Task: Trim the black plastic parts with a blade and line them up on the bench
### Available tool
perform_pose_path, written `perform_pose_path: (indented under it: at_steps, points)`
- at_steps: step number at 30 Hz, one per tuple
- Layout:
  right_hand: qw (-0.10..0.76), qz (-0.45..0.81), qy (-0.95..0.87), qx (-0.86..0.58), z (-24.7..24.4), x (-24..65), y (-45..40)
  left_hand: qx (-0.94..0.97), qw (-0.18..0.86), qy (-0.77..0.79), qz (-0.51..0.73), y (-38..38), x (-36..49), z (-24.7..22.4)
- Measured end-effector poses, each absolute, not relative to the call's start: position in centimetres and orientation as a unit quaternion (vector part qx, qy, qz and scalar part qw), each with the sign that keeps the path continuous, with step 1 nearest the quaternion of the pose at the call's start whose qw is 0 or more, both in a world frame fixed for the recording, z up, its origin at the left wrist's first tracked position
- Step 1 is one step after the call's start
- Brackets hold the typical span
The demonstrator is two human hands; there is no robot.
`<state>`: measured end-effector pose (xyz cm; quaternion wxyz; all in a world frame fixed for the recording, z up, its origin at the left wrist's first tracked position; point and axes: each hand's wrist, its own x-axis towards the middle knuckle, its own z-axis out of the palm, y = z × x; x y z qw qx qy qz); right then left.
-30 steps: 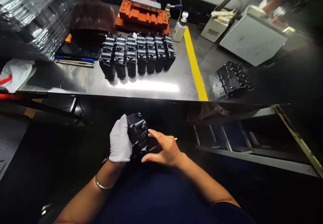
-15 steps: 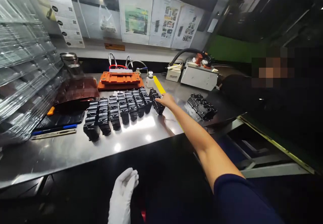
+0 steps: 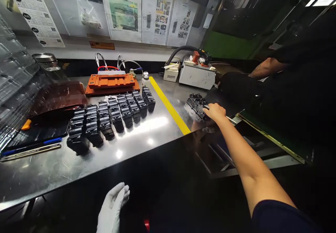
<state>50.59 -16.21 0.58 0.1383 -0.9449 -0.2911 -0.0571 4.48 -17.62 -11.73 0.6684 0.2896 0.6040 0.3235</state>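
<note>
My right hand (image 3: 215,112), bare, is at the end of my outstretched arm. Its fingers close on the right end of a black moulded plastic part (image 3: 194,102), which lies on the metal table right of the yellow tape. The finger contact is partly hidden. Below the table edge, my left hand (image 3: 114,199) wears a white glove; its fingers curve loosely, with a gap to the thumb and nothing seen inside. Left of the tape, several similar black parts (image 3: 105,124) stand in a slanting row, the far right part (image 3: 148,99) slightly apart from the others.
Behind the row sit an orange fixture (image 3: 111,82) and a small pump bottle (image 3: 146,78). A grey box-shaped device (image 3: 197,74) with a hose stands at the back right. Stacked clear trays (image 3: 13,61) rise at left. Another person's arm (image 3: 267,67) shows at right.
My right hand has left the far right part of the row and moved right, across the yellow tape, to the black part there. The camera view has shifted right.
</note>
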Motion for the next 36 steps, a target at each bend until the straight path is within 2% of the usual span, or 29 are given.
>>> perform_pose_path:
  at_steps: [4,8,11,13,16,17,22,25,36]
  points:
    - [0.156,-0.026,-0.305,-0.939,-1.4,50.2,-18.7,0.353,0.712,0.531,0.293,-18.3,6.8,-10.4]
    - [0.206,0.024,-0.366,-0.907,-3.6,45.6,-19.2,0.394,0.73,0.489,0.269,-18.6,9.1,-9.4]
    - [0.249,0.106,-0.438,-0.857,-5.6,39.1,-20.6,0.399,0.729,0.479,0.282,-18.2,10.2,-8.7]
    - [0.331,0.242,-0.483,-0.774,-6.5,34.1,-21.9,0.412,0.71,0.482,0.308,-17.7,10.4,-8.4]
    - [0.272,0.406,-0.581,-0.651,-6.4,28.3,-22.5,0.487,0.641,0.492,0.331,-16.9,9.3,-8.0]
    - [0.249,0.42,-0.61,-0.624,-6.0,27.2,-22.1,0.502,0.626,0.495,0.332,-16.8,8.7,-7.9]
    - [0.216,0.201,-0.654,-0.697,-5.2,26.6,-16.8,0.517,0.63,0.496,0.3,-17.1,5.8,-7.8]
    - [0.206,0.11,-0.702,-0.673,-6.2,26.5,-14.3,0.501,0.641,0.49,0.313,-17.6,5.2,-8.2]
    - [0.216,-0.02,-0.775,-0.594,-6.9,26.3,-13.5,0.476,0.658,0.488,0.319,-17.5,5.3,-7.5]
